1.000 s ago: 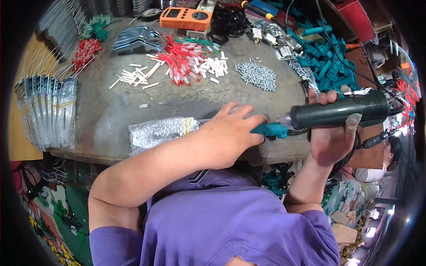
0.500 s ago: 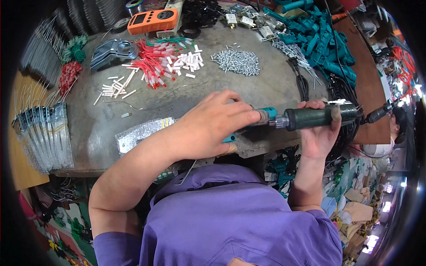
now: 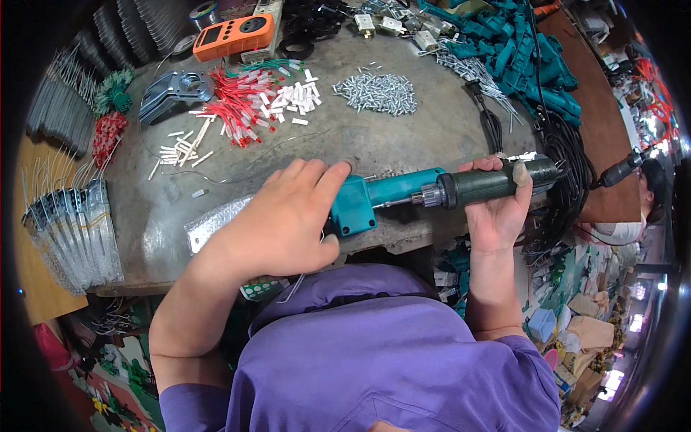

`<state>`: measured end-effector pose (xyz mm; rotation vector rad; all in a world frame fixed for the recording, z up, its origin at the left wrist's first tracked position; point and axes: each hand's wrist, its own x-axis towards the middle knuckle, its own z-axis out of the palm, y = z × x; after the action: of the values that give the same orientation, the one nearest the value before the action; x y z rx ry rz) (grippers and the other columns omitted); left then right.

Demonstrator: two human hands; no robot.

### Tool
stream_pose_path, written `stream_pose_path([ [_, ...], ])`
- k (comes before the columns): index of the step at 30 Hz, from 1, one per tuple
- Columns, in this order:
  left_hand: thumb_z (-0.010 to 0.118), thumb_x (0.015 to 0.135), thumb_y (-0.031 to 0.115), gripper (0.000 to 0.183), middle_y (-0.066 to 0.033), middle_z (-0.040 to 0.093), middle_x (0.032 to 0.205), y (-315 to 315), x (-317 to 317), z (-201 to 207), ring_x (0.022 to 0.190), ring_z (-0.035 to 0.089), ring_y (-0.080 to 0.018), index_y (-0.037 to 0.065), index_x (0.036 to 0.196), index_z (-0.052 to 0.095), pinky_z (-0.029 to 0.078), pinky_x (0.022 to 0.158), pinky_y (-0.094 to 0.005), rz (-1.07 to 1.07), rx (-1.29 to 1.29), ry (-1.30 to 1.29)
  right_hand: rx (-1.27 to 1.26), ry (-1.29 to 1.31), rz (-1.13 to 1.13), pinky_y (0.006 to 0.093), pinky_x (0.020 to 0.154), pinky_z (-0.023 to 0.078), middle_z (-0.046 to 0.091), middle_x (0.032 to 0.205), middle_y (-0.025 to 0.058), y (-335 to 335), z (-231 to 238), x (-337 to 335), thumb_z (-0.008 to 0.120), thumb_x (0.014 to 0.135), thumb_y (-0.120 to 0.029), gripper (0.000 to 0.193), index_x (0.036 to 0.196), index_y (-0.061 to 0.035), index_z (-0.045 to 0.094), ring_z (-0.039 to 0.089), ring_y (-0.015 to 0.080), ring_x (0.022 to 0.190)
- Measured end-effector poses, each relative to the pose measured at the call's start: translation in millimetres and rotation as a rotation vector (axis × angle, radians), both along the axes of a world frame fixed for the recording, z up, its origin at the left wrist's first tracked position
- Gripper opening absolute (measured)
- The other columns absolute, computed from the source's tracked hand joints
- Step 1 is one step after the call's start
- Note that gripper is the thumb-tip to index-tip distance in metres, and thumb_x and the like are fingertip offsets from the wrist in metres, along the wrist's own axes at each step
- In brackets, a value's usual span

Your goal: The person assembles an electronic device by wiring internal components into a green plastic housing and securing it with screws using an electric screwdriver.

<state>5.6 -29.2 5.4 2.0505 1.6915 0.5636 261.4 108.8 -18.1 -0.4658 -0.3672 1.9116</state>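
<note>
My right hand is wrapped from below round a dark green electric screwdriver, its silver chuck turned to the left. The slim bit reaches a teal plastic housing, which has a boxy end and a long narrow handle part. Whether the tip sits in a screw, I cannot tell. My left hand grips the boxy end from the left, index finger over the far edge and thumb at the near side. Part of the housing is hidden under that hand. Beside my left wrist lies a silvery bubble-wrap piece.
Farther back lie a pile of screws, red wires with clear caps, white sleeves and an orange meter. Teal housings heap up at the back right. Black cables hang beside my right hand. Bubble-wrapped parts stand at left.
My left hand has moved left and nearer to me, away from the screwdriver's tip, uncovering the teal housing and bit. The screwdriver in my right hand has shifted slightly left.
</note>
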Motion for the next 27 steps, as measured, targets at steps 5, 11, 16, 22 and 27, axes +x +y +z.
stream_pose_path([
  [5,0.064,0.071,0.011,0.069,-0.0286,0.052,0.119,-6.0,9.7,-2.1,0.113,0.051,-0.0438,-0.008,0.132,0.039,0.041,0.100,-0.0454,0.138,-0.156,-0.016,-0.023,0.041,0.043,0.0437,0.099,0.042,0.057,0.088,0.0062,-0.5,-4.2,-2.7,0.069,0.084,-0.024,0.029,0.097,-0.0026,0.055,0.055,0.0212,0.090],
  [11,0.079,0.071,0.022,0.071,-0.0253,0.057,0.116,-33.6,-26.9,-2.3,0.108,0.056,-0.0416,-0.007,0.126,0.045,0.045,0.094,-0.0443,0.283,0.066,-0.091,-0.040,-0.014,0.049,0.0422,0.103,0.041,0.056,0.088,0.0074,-8.5,-1.6,-10.1,0.068,0.086,-0.029,0.033,0.095,-0.0006,0.054,0.055,0.0222,0.091],
  [16,0.084,0.066,0.033,0.057,-0.0171,0.063,0.097,-38.8,-15.3,-34.3,0.089,0.061,-0.0372,0.000,0.106,0.060,0.049,0.079,-0.0412,0.304,0.195,-0.095,-0.025,-0.001,0.027,0.0408,0.106,0.039,0.054,0.088,0.0067,-10.5,-6.9,-13.5,0.065,0.089,-0.033,0.035,0.092,-0.0012,0.051,0.054,0.0212,0.089],
  [22,0.084,0.065,0.033,0.056,-0.0173,0.066,0.098,-39.0,-11.8,-43.2,0.090,0.062,-0.0366,-0.001,0.104,0.062,0.050,0.079,-0.0415,0.314,0.287,-0.097,0.034,-0.003,-0.023,0.0392,0.104,0.039,0.053,0.085,0.0048,-10.2,-17.5,-16.2,0.069,0.086,-0.031,0.033,0.092,-0.0044,0.051,0.052,0.0182,0.084],
  [27,0.083,0.066,0.031,0.055,-0.0177,0.066,0.100,-39.7,-12.1,-41.8,0.092,0.061,-0.0370,-0.002,0.105,0.061,0.049,0.080,-0.0420,0.308,0.265,-0.086,0.068,-0.006,-0.025,0.0393,0.104,0.039,0.054,0.085,0.0042,-9.9,-18.4,-19.7,0.070,0.085,-0.030,0.033,0.092,-0.0051,0.051,0.052,0.0179,0.084],
])
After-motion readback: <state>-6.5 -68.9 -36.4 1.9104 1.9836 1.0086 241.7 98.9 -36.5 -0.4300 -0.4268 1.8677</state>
